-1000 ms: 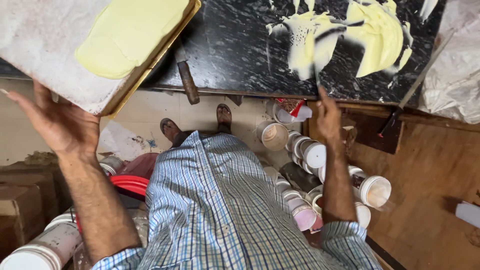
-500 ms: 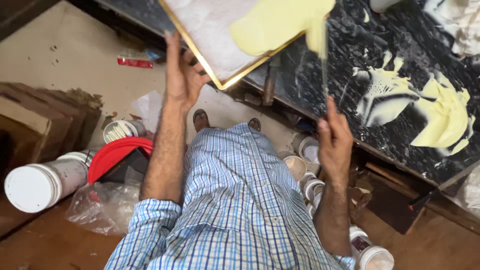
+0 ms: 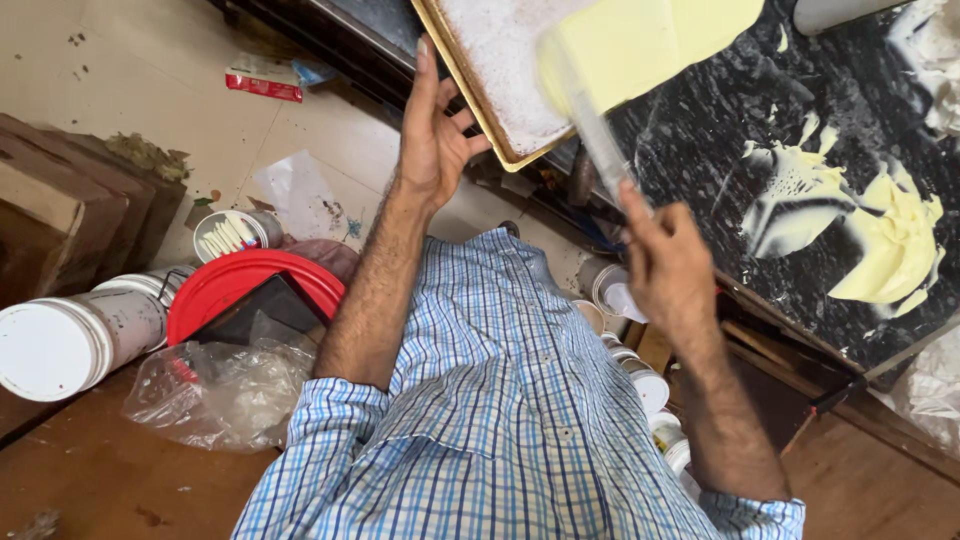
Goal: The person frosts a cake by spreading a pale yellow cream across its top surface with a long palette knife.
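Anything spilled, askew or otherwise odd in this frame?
Yes. Pale yellow paste is smeared across the black marble slab. The left hand holds the brass-edged white board steeply tilted, loaded with more. The right hand works a blurred scraper blade. White lidded tubs lie tipped on the floor.

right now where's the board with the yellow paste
In the head view, top centre: the left hand props up the board, tilted beside the black slab.
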